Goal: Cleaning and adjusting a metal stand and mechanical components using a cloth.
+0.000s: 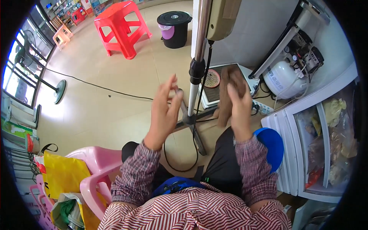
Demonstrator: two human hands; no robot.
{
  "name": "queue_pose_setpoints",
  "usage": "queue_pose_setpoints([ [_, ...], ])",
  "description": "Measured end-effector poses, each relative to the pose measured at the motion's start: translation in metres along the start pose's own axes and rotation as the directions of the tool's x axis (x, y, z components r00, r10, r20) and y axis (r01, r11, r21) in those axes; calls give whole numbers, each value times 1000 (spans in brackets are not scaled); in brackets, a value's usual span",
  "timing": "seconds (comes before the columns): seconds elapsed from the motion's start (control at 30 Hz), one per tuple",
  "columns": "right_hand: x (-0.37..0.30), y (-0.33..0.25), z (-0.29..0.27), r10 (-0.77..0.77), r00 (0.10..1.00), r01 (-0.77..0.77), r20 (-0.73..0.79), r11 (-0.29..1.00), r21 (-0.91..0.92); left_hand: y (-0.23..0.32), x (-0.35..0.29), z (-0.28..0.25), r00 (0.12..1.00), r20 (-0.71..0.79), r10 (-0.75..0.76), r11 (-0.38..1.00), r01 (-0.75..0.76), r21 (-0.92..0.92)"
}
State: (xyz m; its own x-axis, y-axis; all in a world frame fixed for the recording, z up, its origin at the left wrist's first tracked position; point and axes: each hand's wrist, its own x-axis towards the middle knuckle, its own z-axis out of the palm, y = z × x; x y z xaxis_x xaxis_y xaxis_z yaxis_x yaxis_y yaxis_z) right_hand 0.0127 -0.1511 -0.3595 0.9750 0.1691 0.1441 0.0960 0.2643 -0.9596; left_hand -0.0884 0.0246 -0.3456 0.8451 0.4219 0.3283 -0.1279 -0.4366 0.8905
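Observation:
My left hand [164, 113] is raised in front of me, left of an upright metal pole [192, 96]. Its thumb and fingers are apart, and nothing shows between them. On the other side of the pole, my right hand [240, 109] grips a brown cloth [227, 101], which hangs down in folds and is slightly blurred. Behind the cloth, a white-rimmed platform [209, 102] stands on the floor with a round, red-rimmed disc [211, 78] on it. The cloth hides part of the platform.
A black cable [166, 153] loops on the floor by the pole's cross-shaped base [199, 142]. A pink chair [96, 161] with a yellow bag [63, 172] stands left. Right are a white glass-fronted cabinet [285, 153], blue bucket [270, 147] and white-tanked compressor [285, 78]. Ahead stands a red stool [122, 25].

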Motion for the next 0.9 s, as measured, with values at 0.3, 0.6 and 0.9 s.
queue_pose_setpoints([
  [0.3,54,-4,23,-99,931,177,352,964,-196,-7,45,34,985,131,115,983,-94,-158],
  [0.6,50,14,-7,-203,851,363,485,893,-264,2,46,31,988,150,46,998,-39,-49],
  [0.9,36,43,-8,-209,882,357,422,881,-310,-9,47,36,981,73,182,983,-179,-45],
])
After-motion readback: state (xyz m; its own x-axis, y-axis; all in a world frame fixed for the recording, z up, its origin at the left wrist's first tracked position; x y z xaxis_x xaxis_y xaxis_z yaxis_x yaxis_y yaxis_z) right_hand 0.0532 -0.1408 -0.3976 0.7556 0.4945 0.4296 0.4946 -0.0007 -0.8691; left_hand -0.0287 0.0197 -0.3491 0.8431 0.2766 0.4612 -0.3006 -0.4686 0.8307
